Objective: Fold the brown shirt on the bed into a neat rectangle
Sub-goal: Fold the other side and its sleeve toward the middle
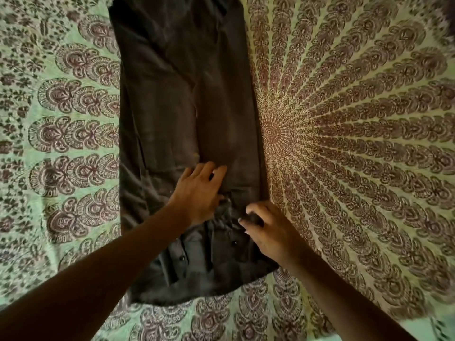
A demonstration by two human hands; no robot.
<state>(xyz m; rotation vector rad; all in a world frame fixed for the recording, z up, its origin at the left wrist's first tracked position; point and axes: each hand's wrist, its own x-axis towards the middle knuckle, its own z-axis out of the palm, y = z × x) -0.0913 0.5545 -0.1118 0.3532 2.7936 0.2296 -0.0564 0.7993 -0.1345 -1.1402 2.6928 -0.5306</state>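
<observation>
The brown shirt (182, 119) lies on the bed as a long narrow strip running away from me, its sides folded inward. A buttoned strip with dark buttons shows near the close end. My left hand (197, 193) rests flat on the cloth with fingers spread, pressing near the middle of the lower part. Just to its right, my right hand (268, 230) sits at the shirt's right edge with fingers curled, pinching a bunched bit of the fabric. Both forearms reach in from the bottom and cover part of the shirt's near end.
A green bedsheet (344, 134) with a brown mandala and paisley print covers the whole bed around the shirt. A dark blurred patch (443, 13) shows at the top right corner.
</observation>
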